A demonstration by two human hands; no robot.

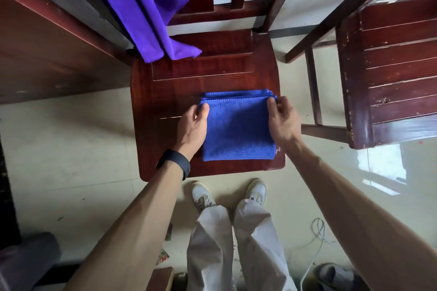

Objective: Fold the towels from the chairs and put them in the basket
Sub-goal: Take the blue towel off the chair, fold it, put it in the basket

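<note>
A blue towel (237, 127), folded into a thick square, lies on the front half of a dark red wooden chair seat (208, 71). My left hand (192, 125) pinches the towel's far left corner. My right hand (282, 118) pinches its far right corner, where several layers show. A purple towel (151, 4) hangs over the chair's backrest at the left, its lower end resting on the back of the seat. No basket is in view.
A second wooden chair (390, 73) stands close on the right. A dark wooden table (35, 54) runs along the left. On the tiled floor are my shoes, a white cable (316, 238), a grey slipper (335, 274) and a dark stool at bottom left.
</note>
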